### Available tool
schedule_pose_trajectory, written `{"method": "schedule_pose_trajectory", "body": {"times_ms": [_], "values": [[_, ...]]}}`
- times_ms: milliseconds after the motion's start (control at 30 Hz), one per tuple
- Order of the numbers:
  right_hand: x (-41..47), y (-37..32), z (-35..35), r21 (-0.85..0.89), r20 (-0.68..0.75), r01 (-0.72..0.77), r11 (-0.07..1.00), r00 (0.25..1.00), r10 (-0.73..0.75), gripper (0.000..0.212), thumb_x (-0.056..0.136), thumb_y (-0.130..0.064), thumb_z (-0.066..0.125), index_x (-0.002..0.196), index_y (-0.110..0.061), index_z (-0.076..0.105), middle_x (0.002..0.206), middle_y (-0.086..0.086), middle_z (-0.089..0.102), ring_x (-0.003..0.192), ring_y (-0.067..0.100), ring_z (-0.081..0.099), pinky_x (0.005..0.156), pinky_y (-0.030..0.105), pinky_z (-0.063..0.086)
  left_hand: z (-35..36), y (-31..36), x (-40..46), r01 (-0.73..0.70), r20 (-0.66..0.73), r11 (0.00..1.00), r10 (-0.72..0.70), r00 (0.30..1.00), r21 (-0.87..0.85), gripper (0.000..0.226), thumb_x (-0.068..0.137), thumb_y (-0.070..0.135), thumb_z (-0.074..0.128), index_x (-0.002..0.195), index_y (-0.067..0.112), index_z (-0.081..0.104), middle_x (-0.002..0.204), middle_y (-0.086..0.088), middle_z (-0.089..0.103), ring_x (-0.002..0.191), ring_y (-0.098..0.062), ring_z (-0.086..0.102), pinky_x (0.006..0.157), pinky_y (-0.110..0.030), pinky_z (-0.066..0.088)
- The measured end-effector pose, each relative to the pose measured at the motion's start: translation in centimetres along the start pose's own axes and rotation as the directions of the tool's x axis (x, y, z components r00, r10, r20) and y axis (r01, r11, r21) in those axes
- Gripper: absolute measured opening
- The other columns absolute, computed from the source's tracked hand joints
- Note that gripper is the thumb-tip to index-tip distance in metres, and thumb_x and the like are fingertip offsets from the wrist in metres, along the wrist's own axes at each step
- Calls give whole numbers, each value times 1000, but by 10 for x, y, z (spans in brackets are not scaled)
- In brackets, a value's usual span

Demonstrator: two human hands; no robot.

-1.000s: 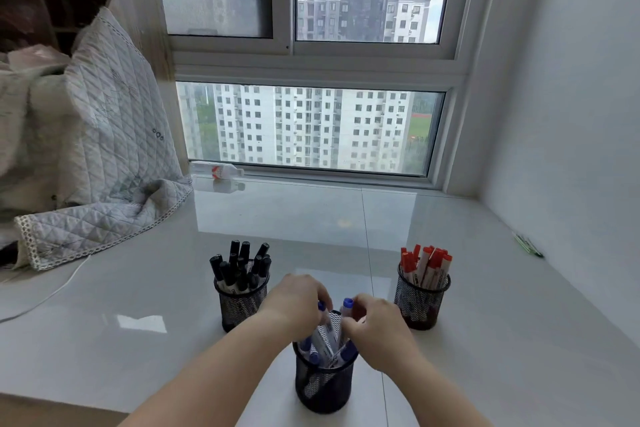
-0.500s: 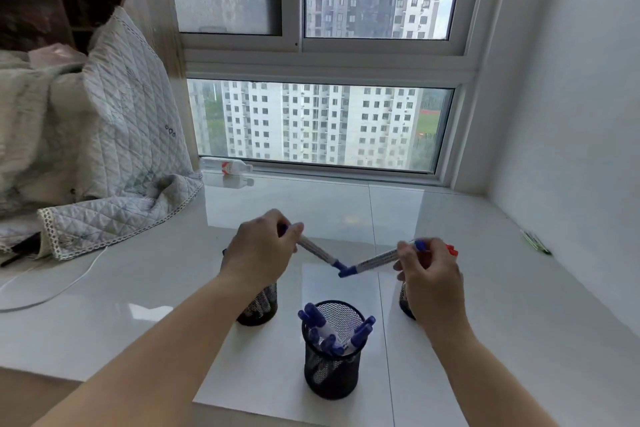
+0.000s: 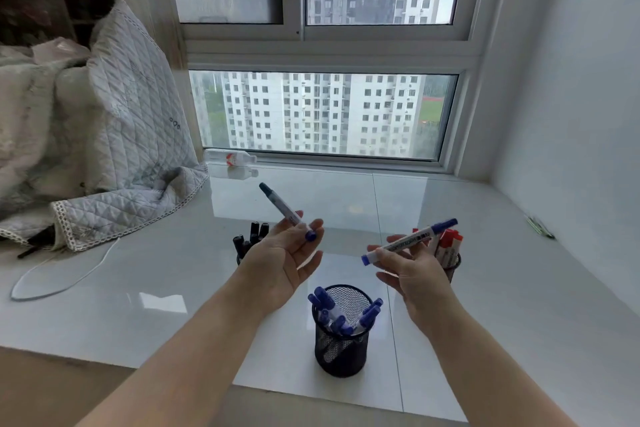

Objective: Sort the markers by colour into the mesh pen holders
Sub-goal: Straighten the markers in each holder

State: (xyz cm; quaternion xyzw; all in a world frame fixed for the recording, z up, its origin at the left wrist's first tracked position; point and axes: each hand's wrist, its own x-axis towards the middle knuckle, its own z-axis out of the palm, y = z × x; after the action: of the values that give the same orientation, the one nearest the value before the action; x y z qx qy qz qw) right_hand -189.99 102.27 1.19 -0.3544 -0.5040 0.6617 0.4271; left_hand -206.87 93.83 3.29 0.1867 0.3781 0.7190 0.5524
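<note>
Markers with blue caps are filling the nearest mesh pen holder (image 3: 341,350), a black cup that is standing on the glossy white counter (image 3: 519,288) and serving here as the landmark. About six blue-capped markers (image 3: 332,314) are leaning against its rim, caps up. Above and to the left of this holder, the left hand (image 3: 282,263) is turning palm up with its fingers loosely spread, and a blue marker (image 3: 286,211) is resting across the fingertips rather than being squeezed; its far end is pointing up and away toward the window. Above and to the right of the holder, the right hand (image 3: 412,267) is pinching a second blue marker (image 3: 408,242) between thumb and fingers, the other fingers partly open, with the marker slanting up to the right. Behind the holder to the left, a second mesh holder (image 3: 239,258) is sitting mostly hidden by the left hand, with black-capped markers (image 3: 254,236) showing above it. Behind the holder to the right, a third mesh holder (image 3: 453,265) is carrying red-capped markers (image 3: 450,243), partly covered by the right hand. Far behind the holder, a small clear bottle (image 3: 230,158) is lying on its side by the window frame, and a grey quilted blanket (image 3: 114,135) is spilling onto the counter well off to the left.
</note>
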Motion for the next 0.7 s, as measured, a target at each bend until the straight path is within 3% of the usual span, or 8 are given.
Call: {"method": "schedule_pose_trajectory", "body": {"times_ms": [100,200,267,433,567,700], "values": [[0,8,3,-330,18,73,941,997,-71,4,91,-10,55,89,-14,55,94,10,69,83,19,67,73,32,53,0,0,1,-63,-15,991,66,998,117,11,92,8,49,93,18,53,87,-3,74,80,-13,71,72,-33,51],[2,17,4,-643,58,140,753,989,-134,7,91,-20,56,89,-18,62,91,4,69,86,18,64,79,33,51,-2,-4,5,-136,-77,920,176,981,369,8,95,20,48,92,15,54,88,-3,74,84,-14,71,81,-33,51],[1,21,5,-750,92,149,644,988,-122,9,89,-24,57,86,-22,64,85,-1,66,83,16,62,74,28,47,-3,-8,5,-166,-91,864,236,968,475,16,95,27,48,93,14,58,91,-2,72,88,-12,68,77,-29,51],[0,29,6,-835,125,181,519,982,-141,14,87,-20,57,99,-18,65,85,-4,63,79,13,60,71,22,46,-8,-14,3,-239,-67,645,412,909,726,14,90,26,58,90,16,68,82,5,69,83,-9,63,73,-25,49],[-1,34,5,-856,126,204,475,974,-191,19,86,-12,55,102,-16,64,81,-5,63,75,11,60,70,20,48,-11,-15,4,-219,-22,478,449,893,851,7,86,25,62,80,27,58,84,4,67,77,-16,59,70,-28,42],[0,37,5,-834,110,197,516,975,-195,20,87,-12,54,99,-14,70,92,1,71,75,9,60,72,17,45,-14,-17,10,-181,-13,367,468,884,912,18,81,23,68,89,23,52,84,11,62,86,-15,62,79,-32,48]]}}
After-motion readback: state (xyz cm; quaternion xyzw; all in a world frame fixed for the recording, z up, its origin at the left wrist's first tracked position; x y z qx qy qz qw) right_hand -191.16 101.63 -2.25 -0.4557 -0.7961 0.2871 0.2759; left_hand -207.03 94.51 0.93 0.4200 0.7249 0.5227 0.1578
